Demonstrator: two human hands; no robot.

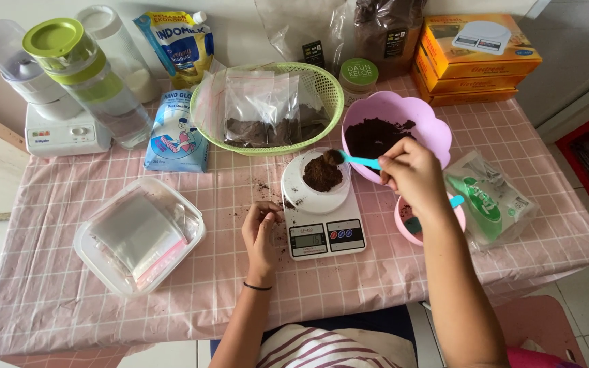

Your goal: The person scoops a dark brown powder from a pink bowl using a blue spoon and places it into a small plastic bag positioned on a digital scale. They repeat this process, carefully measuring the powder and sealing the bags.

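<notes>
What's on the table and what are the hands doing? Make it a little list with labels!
Right hand: holds a turquoise spoon heaped with brown powder over a small clear dish
Dish: sits on a white kitchen scale, brown powder inside
Left hand: fingers curled, resting on the pink checked tablecloth beside the scale
Purple bowl: holds more brown powder
Green basket: holds bagged powder
Clear box: holds empty plastic bags

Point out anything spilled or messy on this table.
Brown powder is spilled on the pink checked tablecloth, in specks just left of the white kitchen scale, by the left hand. The right hand holds a turquoise spoon heaped with powder over the small bowl on the scale.
</notes>
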